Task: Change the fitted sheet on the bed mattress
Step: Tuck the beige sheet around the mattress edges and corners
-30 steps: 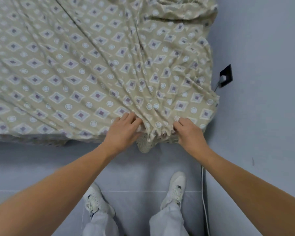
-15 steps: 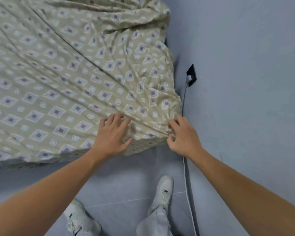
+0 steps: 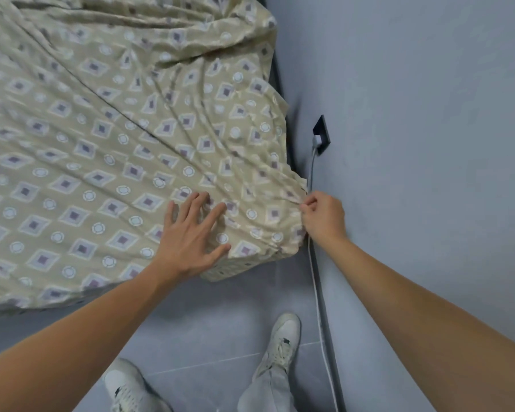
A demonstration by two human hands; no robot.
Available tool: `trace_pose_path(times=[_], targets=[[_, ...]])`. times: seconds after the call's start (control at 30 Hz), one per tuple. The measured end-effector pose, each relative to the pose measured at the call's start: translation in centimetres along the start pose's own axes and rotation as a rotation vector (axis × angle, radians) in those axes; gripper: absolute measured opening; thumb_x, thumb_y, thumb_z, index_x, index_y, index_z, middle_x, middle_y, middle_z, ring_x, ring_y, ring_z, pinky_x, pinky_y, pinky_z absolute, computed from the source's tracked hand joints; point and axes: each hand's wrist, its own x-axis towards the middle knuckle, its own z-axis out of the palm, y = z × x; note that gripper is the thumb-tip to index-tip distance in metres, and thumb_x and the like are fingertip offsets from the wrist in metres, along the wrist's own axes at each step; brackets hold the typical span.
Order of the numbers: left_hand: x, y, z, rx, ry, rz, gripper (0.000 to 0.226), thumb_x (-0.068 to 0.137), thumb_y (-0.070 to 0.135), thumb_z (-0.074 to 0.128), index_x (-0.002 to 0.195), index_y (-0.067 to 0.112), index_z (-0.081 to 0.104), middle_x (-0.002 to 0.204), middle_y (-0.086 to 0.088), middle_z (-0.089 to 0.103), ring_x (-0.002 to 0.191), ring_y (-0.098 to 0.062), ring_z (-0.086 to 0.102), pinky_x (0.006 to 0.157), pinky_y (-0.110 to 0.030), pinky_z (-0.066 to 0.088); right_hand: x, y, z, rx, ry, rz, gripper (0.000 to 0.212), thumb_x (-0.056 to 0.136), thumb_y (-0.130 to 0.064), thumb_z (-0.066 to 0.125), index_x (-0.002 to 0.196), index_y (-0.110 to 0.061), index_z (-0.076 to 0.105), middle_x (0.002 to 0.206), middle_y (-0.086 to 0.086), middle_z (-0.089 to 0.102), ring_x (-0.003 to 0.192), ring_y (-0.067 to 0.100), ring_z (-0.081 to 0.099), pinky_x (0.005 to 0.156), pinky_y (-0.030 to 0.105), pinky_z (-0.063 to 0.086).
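Note:
A beige fitted sheet (image 3: pixel 107 150) with purple diamonds and white rings covers the bed, wrinkled toward its near right corner (image 3: pixel 259 248). My left hand (image 3: pixel 191 233) lies flat on the sheet near that corner, fingers spread and straight. At the corner's right side, close to the wall, my right hand (image 3: pixel 323 217) pinches a gathered fold of the sheet's edge. The mattress itself is hidden under the fabric.
A grey wall (image 3: pixel 414 144) runs close along the bed's right side. A black socket (image 3: pixel 321 135) on it holds a white plug, and its white cable (image 3: pixel 317 286) drops to the grey tiled floor (image 3: pixel 208 331). My white shoes (image 3: pixel 280 343) stand near the bed corner.
My left hand let go of the bunched cloth and spread flat on the sheet. My right hand moved right to the corner's wall side, still pinching fabric. The view shifted toward the wall.

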Motion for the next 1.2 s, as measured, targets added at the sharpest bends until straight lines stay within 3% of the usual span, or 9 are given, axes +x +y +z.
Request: trace_pose_path(times=[0.13,0.33,0.43,0.5,0.77,0.9,1.0,1.1,1.2], targets=[[1.1,0.2,-0.6,0.003,0.005,-0.008,0.086,0.092,0.081,0.033,0.165,0.036,0.021,0.172,-0.012,0.015,0.161,-0.030,0.008,0.126,-0.065,0.006,1.2,0.9,-2.0,-0.280,-0.097,-0.053,0.007,0.084,-0.017,0.062,0.089,-0.021,0.060,0.097,0.008,0.067,0.094,0.035,0.066,0.072,0.036,0.049],[2.9,1.1,-0.6,-0.033,0.009,-0.038,0.089,0.091,0.087,0.027,0.165,0.041,0.014,0.175,-0.010,0.007,0.162,-0.026,-0.003,0.126,-0.065,-0.002,3.3,-3.9,0.7,0.039,-0.176,-0.190,0.070,0.092,-0.032,0.075,0.154,-0.026,0.042,0.141,0.000,0.053,0.122,0.016,0.055,0.110,0.037,0.045],[3.5,1.3,0.1,-0.009,0.011,-0.034,0.090,0.091,0.087,0.029,0.166,0.042,0.010,0.176,-0.007,0.000,0.162,-0.024,-0.007,0.125,-0.065,-0.007,4.6,-4.2,1.0,0.092,-0.184,-0.132,0.017,0.090,-0.029,0.080,0.103,-0.020,0.074,0.081,-0.002,0.071,0.079,0.015,0.067,0.093,0.042,0.058],[3.6,1.3,0.3,-0.007,0.019,-0.029,0.089,0.091,0.086,0.031,0.166,0.043,0.010,0.176,-0.005,0.000,0.162,-0.023,-0.007,0.125,-0.064,-0.007,5.1,-3.4,0.7,0.114,-0.117,-0.108,0.020,0.090,-0.028,0.082,0.079,-0.017,0.070,0.069,-0.001,0.068,0.069,0.016,0.066,0.081,0.042,0.060],[4.0,1.3,-0.9,-0.038,-0.023,-0.067,0.100,0.084,0.095,0.030,0.166,0.042,0.009,0.176,-0.005,-0.002,0.162,-0.027,-0.007,0.126,-0.065,0.008,6.1,-1.7,-1.2,-0.055,-0.012,-0.087,0.015,0.089,-0.016,0.071,0.095,-0.018,0.057,0.097,-0.001,0.057,0.086,0.023,0.059,0.073,0.036,0.049],[4.0,1.3,-0.5,-0.026,-0.108,-0.061,0.111,0.076,0.100,0.028,0.165,0.043,-0.005,0.174,-0.003,-0.017,0.160,-0.027,-0.019,0.123,-0.071,0.008,5.1,-1.5,-0.9,0.372,-0.303,0.102,0.062,0.076,-0.035,0.080,0.131,-0.032,0.051,0.128,-0.006,0.055,0.109,0.015,0.063,0.085,0.037,0.058],[4.0,1.3,0.0,-0.025,-0.101,-0.070,0.113,0.074,0.101,0.029,0.166,0.043,-0.003,0.175,-0.003,-0.014,0.161,-0.027,-0.015,0.123,-0.071,0.008,3.1,0.5,1.3,0.358,-0.481,0.110,0.049,0.086,-0.010,0.075,0.130,-0.028,0.061,0.105,0.000,0.072,0.091,0.017,0.069,0.085,0.045,0.062],[4.1,1.1,0.1,-0.038,-0.078,-0.043,0.113,0.074,0.101,0.031,0.166,0.042,0.000,0.175,-0.003,-0.010,0.161,-0.026,-0.012,0.123,-0.072,0.009,2.2,2.0,2.2,0.166,-0.330,0.010,0.014,0.090,-0.005,0.071,0.082,-0.016,0.072,0.067,0.003,0.063,0.067,0.017,0.059,0.074,0.034,0.054],[4.0,1.0,-0.3,-0.033,-0.069,-0.008,0.112,0.074,0.100,0.032,0.166,0.043,0.002,0.175,-0.005,-0.006,0.162,-0.029,-0.006,0.121,-0.072,0.013,1.5,2.1,1.5,0.016,-0.245,0.014,0.016,0.089,-0.006,0.070,0.079,-0.017,0.069,0.066,-0.002,0.064,0.067,0.019,0.061,0.070,0.030,0.053]])
